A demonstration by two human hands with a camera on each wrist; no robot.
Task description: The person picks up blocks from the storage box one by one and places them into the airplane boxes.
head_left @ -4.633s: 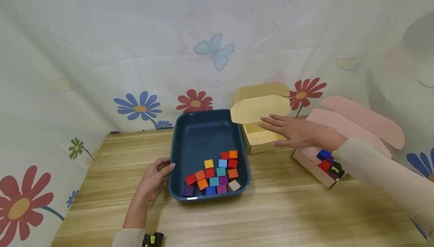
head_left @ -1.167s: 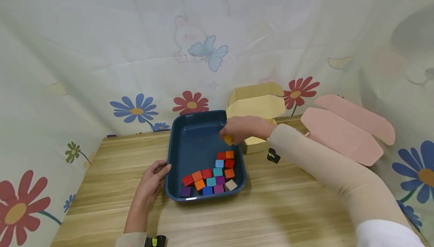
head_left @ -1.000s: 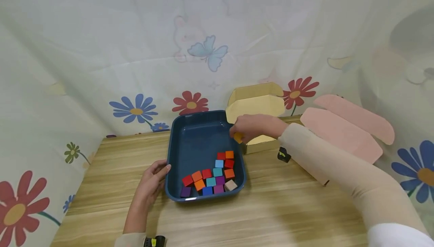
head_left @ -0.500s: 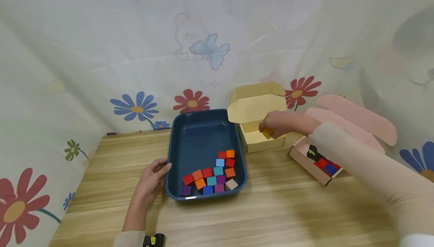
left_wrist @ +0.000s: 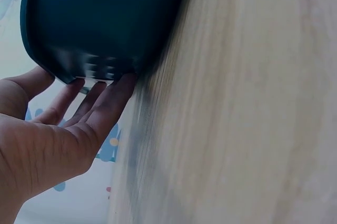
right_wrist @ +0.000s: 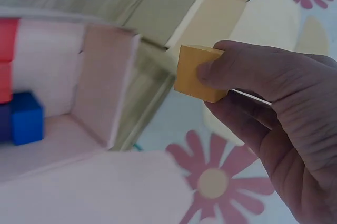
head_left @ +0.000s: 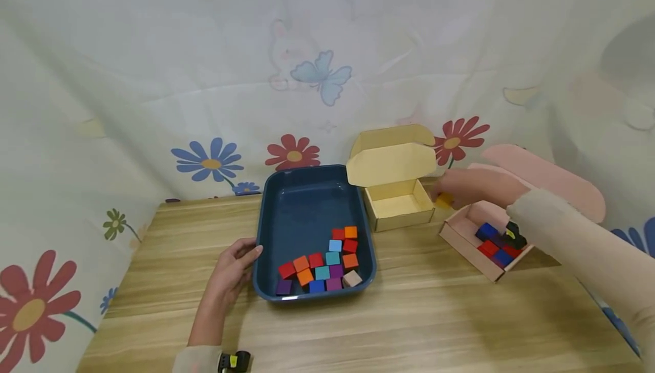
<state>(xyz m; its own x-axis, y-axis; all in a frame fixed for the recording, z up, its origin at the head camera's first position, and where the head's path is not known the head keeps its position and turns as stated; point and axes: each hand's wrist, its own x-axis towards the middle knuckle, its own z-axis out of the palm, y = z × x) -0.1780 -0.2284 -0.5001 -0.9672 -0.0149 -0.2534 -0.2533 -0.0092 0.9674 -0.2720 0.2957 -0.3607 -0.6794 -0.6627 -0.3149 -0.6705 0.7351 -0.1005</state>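
In the head view my right hand point(head_left: 463, 186) is above the gap between the yellow box point(head_left: 404, 222) and the pink box point(head_left: 468, 248). It pinches a yellow-orange cube point(right_wrist: 196, 74) between thumb and fingers, as the right wrist view shows. My left hand point(head_left: 232, 268) holds the left edge of the dark blue tray point(head_left: 262, 214): the thumb lies at the rim, the fingertips against the outer wall point(left_wrist: 100, 50). Several coloured cubes, among them a light blue cube point(head_left: 335, 245) and a beige cube point(head_left: 352, 279), lie in the tray's near half.
The yellow box stands against the tray's right side, its lid point(head_left: 391, 164) raised. Farther right, the pink box is open and contains red, blue and purple cubes, such as a blue cube point(right_wrist: 27, 119). A patterned curtain point(head_left: 230, 100) hangs behind the wooden table point(head_left: 409, 322).
My right hand took the yellow-orange cube from the tray and carried it right, past the yellow box toward the pink one. The left hand has stayed at the tray's edge.
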